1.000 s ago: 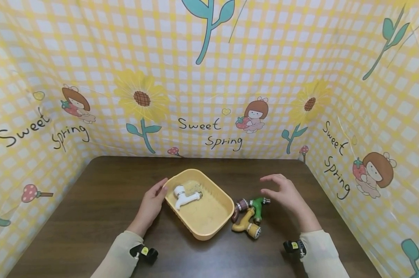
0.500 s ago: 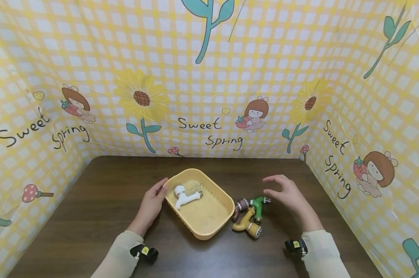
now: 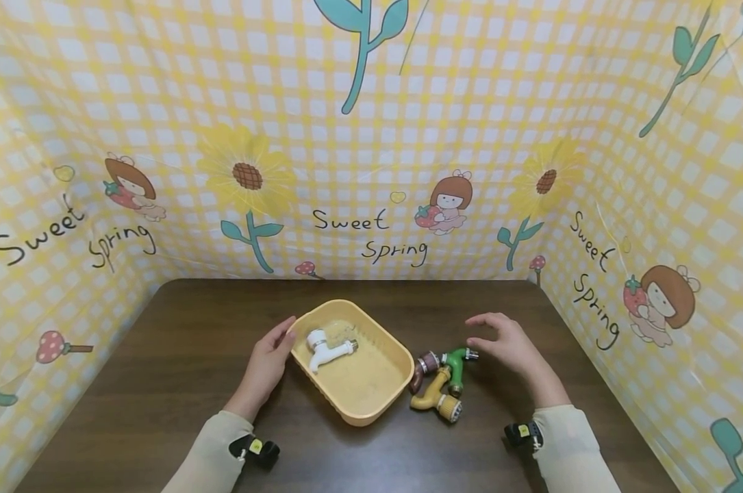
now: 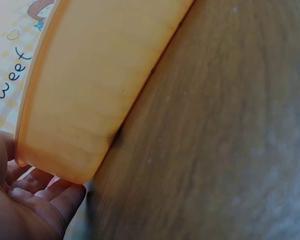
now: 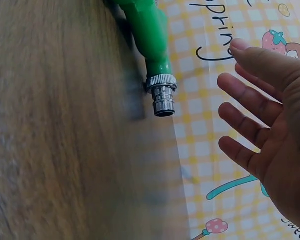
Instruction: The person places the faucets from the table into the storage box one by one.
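Note:
My left hand (image 3: 269, 363) holds the far left corner of a yellow plastic basin (image 3: 371, 411), thumb at the rim and fingers against the outer wall (image 4: 90, 100). Inside the basin lies a white tap (image 3: 329, 352) with a metal threaded end. Against the basin's right side are three more taps, bunched together: a brownish-purple one (image 3: 429, 362), a green one (image 3: 456, 370) and a yellow one (image 3: 433, 397). My right hand (image 3: 507, 342) hovers just right of the green tap, fingers spread apart and holding nothing. The right wrist view shows the green tap's metal nozzle (image 5: 164, 100) near those fingers.
Everything rests on a dark brown wooden table (image 3: 161, 383). Yellow-and-white checked cloth (image 3: 359, 157) with printed flowers and figures walls in the back and both sides. A black wrist camera is strapped to each sleeve (image 3: 211, 445).
My right hand has drifted slightly right, away from the taps. The left hand, basin and taps stay where they were; the head view has shifted a little.

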A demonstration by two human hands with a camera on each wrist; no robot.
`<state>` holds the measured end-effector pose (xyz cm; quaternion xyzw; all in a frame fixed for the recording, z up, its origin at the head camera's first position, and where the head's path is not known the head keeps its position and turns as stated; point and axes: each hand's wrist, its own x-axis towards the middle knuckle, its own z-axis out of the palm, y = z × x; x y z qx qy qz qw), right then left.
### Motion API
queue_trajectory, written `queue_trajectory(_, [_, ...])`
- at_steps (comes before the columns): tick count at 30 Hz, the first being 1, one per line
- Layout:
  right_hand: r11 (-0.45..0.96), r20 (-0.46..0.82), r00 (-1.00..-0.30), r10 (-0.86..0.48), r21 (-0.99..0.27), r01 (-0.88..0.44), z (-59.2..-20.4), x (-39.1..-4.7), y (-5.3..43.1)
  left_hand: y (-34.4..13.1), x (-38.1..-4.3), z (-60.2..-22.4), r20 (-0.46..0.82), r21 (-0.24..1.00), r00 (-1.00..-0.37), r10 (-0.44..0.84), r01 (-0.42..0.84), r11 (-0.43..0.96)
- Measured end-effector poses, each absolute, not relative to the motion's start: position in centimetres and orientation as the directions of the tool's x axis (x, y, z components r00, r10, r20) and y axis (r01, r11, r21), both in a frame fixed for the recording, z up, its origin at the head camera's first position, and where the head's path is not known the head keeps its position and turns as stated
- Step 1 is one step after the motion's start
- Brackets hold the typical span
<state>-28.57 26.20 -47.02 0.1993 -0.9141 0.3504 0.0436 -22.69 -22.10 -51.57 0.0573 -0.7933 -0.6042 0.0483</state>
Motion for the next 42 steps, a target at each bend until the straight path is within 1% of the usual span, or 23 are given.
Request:
queue_trajectory(6, [0.702, 0.186, -0.924, -0.336, -0.604, -0.377, -47.6, -28.9, 26.5, -22.0, -22.6, -51.6, 0.007, 0.963, -0.988, -0.151, -0.034, 0.266])
queue_trajectory(21, [0.721, 0.126, -0.928, -0.351, -0.597, -0.353, -48.2, -29.0, 27.0, -22.1, -22.8, -52.1, 0.03, 0.966, -0.988, -0.153, -0.01, 0.258])
queue_trajectory(27, [0.737, 0.08, -0.93, -0.359, -0.587, -0.335, -48.6, -29.2, 27.2, -22.2, -22.6, -51.9, 0.028, 0.967, -0.988, -0.152, -0.011, 0.253])
queue_trajectory(42, [0.733, 0.036, -0.938, -0.344, -0.614, -0.293, -49.1, -29.3, 27.3, -22.3, -22.7, -52.1, 0.028, 0.971, -0.99, -0.142, -0.006, 0.238])
